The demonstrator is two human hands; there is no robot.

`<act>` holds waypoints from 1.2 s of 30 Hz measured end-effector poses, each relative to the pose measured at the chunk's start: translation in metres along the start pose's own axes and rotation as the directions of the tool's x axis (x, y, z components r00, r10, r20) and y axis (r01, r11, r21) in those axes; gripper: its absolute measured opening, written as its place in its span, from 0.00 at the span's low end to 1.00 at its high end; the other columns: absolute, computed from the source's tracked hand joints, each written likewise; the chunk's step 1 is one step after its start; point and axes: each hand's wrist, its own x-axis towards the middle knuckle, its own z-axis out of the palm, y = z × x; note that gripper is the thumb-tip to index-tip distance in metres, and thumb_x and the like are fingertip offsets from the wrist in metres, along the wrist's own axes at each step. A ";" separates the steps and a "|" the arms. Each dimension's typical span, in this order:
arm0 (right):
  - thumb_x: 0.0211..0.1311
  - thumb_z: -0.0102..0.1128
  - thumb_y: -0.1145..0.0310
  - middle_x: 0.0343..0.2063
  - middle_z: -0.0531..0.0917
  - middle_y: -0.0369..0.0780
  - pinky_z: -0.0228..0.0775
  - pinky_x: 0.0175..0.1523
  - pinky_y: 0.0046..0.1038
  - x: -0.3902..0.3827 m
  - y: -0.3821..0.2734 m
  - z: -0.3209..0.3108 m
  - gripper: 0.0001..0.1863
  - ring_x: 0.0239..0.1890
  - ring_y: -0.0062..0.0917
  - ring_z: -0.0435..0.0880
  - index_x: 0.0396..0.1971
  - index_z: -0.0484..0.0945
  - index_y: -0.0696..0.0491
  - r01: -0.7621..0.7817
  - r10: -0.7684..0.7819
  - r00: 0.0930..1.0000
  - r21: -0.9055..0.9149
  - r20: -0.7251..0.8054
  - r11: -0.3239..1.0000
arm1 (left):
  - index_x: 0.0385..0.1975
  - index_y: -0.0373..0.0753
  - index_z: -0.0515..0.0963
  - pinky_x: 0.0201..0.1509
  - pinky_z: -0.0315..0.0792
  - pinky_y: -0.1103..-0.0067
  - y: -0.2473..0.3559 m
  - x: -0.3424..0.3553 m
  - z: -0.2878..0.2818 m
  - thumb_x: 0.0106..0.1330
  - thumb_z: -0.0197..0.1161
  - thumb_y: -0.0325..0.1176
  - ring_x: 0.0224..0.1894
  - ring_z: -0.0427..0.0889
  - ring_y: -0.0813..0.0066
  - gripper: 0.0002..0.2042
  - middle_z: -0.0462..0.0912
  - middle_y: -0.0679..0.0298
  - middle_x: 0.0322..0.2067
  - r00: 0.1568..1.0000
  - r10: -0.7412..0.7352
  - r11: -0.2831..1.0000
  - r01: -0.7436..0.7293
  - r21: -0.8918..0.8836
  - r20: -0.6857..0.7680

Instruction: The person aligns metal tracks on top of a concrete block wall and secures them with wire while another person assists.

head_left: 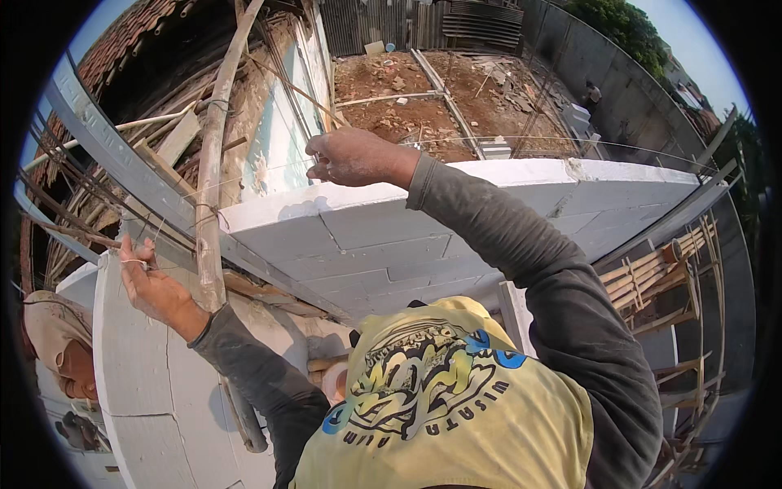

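Note:
My left hand (151, 284) is raised at the left end of a white block wall (391, 236) and pinches a thin white string (204, 189) between its fingers. My right hand (352, 156) reaches out over the wall's top edge with its fingertips closed on the same string. From there the string runs on to the right, taut above the wall top. Both forearms are in dark grey sleeves. An upright bamboo pole (212, 163) stands between my two hands, against the wall's corner.
A grey metal channel (106, 155) slants across the left, beside old roof timbers. Another person in a cap (57, 342) is at the lower left. Bamboo scaffolding (652, 277) stands at the right. Far below lies bare earth with rubble (407, 98).

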 end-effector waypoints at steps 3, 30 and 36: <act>0.65 0.58 0.65 0.29 0.82 0.47 0.72 0.38 0.35 0.016 -0.007 0.001 0.15 0.32 0.34 0.82 0.43 0.77 0.62 0.012 -0.007 0.997 0.068 -0.071 0.998 | 0.41 0.30 0.81 0.52 0.66 0.74 0.024 0.018 0.001 0.66 0.60 0.43 0.36 0.76 0.76 0.18 0.80 0.63 0.28 0.999 -0.033 0.992 0.037 0.124 -0.033; 0.57 0.56 0.66 0.25 0.81 0.54 0.71 0.42 0.43 0.185 -0.076 0.045 0.13 0.34 0.47 0.81 0.28 0.81 0.62 0.238 -0.220 0.959 0.092 -0.177 0.967 | 0.38 0.45 0.84 0.47 0.73 0.63 -0.028 0.132 -0.021 0.64 0.58 0.48 0.40 0.82 0.52 0.15 0.84 0.54 0.35 0.845 -0.288 -0.048 -0.482 0.875 0.450; 0.70 0.51 0.55 0.35 0.83 0.47 0.75 0.45 0.38 0.133 -0.082 -0.007 0.20 0.37 0.36 0.83 0.44 0.80 0.57 0.278 -0.264 0.942 0.037 -0.208 0.960 | 0.41 0.45 0.84 0.44 0.74 0.65 -0.007 0.129 -0.044 0.63 0.61 0.48 0.38 0.83 0.53 0.16 0.84 0.53 0.34 0.853 -0.301 0.018 -0.442 0.897 0.426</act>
